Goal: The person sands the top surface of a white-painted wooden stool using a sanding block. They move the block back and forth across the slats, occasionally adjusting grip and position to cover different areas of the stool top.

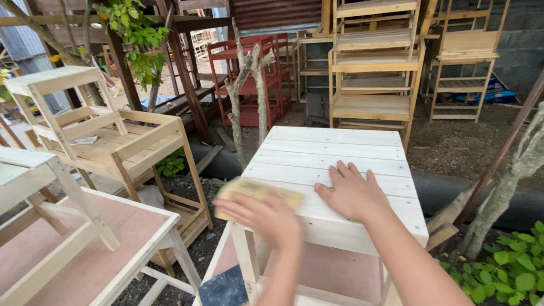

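Note:
A pale wooden slatted table [343, 141] stands in front of me. My left hand [261, 214] is at its near left edge, blurred, gripping a tan sheet of sandpaper [259, 191] against the top. My right hand [352, 190] lies flat on the tabletop with fingers spread, holding nothing.
A dark sandpaper sheet [224, 295] lies on the board below the table's left leg. Unfinished wooden stools and tables [96, 132] crowd the left side. Stacked wooden shelves [374, 45] and a red rack [249, 76] stand behind. Thin tree trunks [527, 150] rise at right.

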